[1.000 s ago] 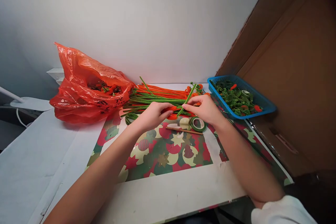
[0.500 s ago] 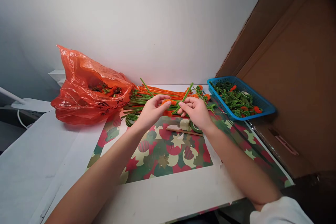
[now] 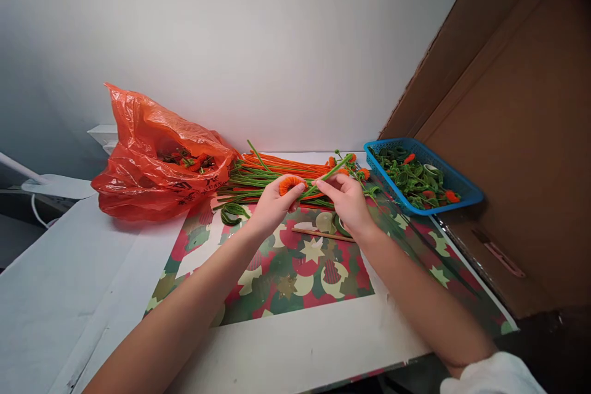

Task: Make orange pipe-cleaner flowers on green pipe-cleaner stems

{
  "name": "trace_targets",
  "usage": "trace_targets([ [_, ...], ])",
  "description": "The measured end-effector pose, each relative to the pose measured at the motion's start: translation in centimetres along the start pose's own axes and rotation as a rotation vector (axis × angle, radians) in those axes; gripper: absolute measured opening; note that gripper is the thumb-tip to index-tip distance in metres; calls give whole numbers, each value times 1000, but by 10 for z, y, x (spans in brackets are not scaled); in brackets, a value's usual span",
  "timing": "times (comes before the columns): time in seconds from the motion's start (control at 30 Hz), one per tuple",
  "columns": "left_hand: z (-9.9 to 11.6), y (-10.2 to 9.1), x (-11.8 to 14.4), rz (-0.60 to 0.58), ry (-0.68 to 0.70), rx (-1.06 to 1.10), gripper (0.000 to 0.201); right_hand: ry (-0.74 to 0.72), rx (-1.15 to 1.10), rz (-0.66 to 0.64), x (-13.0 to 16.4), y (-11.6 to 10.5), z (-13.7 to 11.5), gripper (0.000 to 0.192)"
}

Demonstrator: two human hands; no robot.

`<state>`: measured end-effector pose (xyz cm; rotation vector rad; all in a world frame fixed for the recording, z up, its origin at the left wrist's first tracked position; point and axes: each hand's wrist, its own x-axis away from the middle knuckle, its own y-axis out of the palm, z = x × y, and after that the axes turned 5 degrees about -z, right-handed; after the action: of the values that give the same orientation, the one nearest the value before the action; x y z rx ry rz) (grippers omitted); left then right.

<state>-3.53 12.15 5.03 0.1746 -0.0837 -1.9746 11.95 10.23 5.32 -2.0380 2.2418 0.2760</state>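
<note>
Item: orange bag (image 3: 159, 163), far left on the bench (image 3: 55, 295), mouth open toward the stems, orange and green pieces inside; leave it be. Item: stem pile (image 3: 272, 173), green and orange, lying flat behind your hands. Item: left hand (image 3: 273, 204), fingers pinched shut on an orange coil (image 3: 290, 184) held above the patterned paper (image 3: 295, 265); grip it by the edge so the spiral stays flat. Item: green stem (image 3: 329, 176), slanting up to the right, its lower end meeting the coil. Item: right hand (image 3: 347, 197), fingers closed on that stem; hold close to the joint and keep the stem centred on the coil. Item: tape roll (image 3: 340, 226) and stick (image 3: 323, 234), under the right hand. Item: blue basket (image 3: 457, 180), far right, holding green and orange pieces.
</note>
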Motion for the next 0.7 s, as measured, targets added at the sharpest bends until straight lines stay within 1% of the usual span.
trace_targets([
  [0.1,4,-2,1,-71,-42,-141,28,-8,6,10,-4,-7,-9,19],
  [0.2,5,-3,1,-126,-68,-126,30,30,-23,-31,-7,-14,-17,23],
  [0.27,5,-4,1,-138,-66,-107,31,62,-50,-81,-8,-16,-19,28],
  [0.37,6,-6,0,-169,-67,-147,31,89,-85,-142,-10,-18,-18,36],
  [0.43,8,-8,1,-201,-71,-181,30,85,-79,-157,-10,-18,-17,38],
  [0.5,10,-11,1,-231,-71,-210,29,62,-62,-139,-11,-18,-16,39],
  [0.6,11,-13,1,-254,-64,-230,28,-3,-59,-70,-10,-18,-17,36],
  [0.7,12,-13,1,-232,-54,-219,29,-103,-39,-46,-6,-18,-23,26],
])
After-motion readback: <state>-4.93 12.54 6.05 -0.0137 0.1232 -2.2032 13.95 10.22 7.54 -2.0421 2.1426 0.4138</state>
